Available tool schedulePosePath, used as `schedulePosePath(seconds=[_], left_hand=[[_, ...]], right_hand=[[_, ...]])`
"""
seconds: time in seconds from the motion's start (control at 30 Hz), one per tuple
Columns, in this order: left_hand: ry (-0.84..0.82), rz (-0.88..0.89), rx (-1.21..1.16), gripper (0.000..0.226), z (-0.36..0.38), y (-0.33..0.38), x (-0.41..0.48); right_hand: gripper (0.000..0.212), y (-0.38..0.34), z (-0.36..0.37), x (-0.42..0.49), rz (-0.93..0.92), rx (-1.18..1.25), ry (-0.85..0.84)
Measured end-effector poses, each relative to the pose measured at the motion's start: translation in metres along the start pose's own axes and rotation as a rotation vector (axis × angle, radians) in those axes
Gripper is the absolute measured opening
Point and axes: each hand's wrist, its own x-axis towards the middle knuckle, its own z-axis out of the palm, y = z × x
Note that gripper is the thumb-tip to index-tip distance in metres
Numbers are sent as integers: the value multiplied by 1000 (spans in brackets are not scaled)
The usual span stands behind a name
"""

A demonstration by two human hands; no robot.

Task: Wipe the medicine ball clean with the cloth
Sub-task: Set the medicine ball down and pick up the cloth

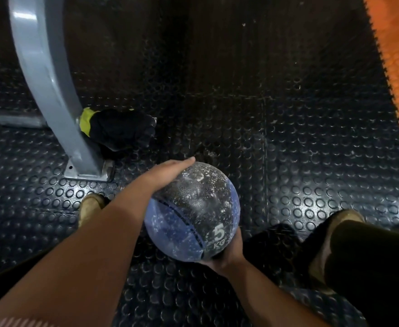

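Floor [288, 138]: dark rubber matting with raised round studs.
Medicine ball [193, 213]: blue and black, marked "5 KG", speckled white, held above the floor between both hands.
Left hand [170, 171]: fingers straight, pressed flat on the ball's upper left side.
Right hand [226, 256]: cups the ball from beneath, thumb curled up its side.
Cloth [120, 128]: dark with a yellow edge, crumpled on the floor, well apart from the ball.
Frame leg [52, 90]: grey metal, touching the cloth.
Orange mat [396, 55]: far right edge.

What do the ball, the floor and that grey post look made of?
Medicine ball: likely rubber, pebbled matt skin, black and blue panels, white dusty smears.
Floor: probably rubber matting, raised round studs with a slight sheen.
Grey post: looks like painted metal, smooth and glossy, with a bolted foot plate.
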Motion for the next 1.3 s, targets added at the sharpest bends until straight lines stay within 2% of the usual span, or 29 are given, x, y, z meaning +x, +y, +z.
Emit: schedulePosePath(seconds=[0.07, 0.17, 0.37, 0.57, 0.73, 0.9, 0.97, 1.07, 1.13, 1.2, 1.27, 1.3], left_hand=[[-28, -30, -30, 84, -3, -6, 5], [23, -74, -141, 93, -5, -16, 7], [53, -164, -354, 111, 17, -34, -11], [-97, -193, -611, 100, 64, -47, -25], [-122, -223, -692, 62, 98, -52, -48], [-150, -321, -758, 66, 110, -77, -54], [-146, -349, -774, 71, 108, -87, -53], [-110, -370, -624, 75, 98, -91, -57], [76, -266, -419, 62, 86, -82, -61], [309, -40, -297, 41, 75, -69, -65], [362, 209, -357, 19, 70, -56, -69], [344, 302, -370, 17, 71, -51, -71]], right_hand=[[76, -2, 5, 4, -17, 36, -8], [81, -7, 7, 8, -4, 15, 101], [74, -24, -2, -18, -29, -97, 180], [78, -54, -34, -59, -104, -307, 350], [83, -76, -50, -87, -66, -502, 391], [78, -71, -49, -94, -28, -618, 443], [85, -70, -44, -95, 4, -657, 422], [95, -69, -34, -94, 29, -737, 406], [102, -67, -21, -97, 30, -784, 419], [100, -66, -7, -100, 53, -810, 413], [88, -62, 3, -102, 51, -844, 447], [86, -59, 6, -100, 41, -856, 461]])
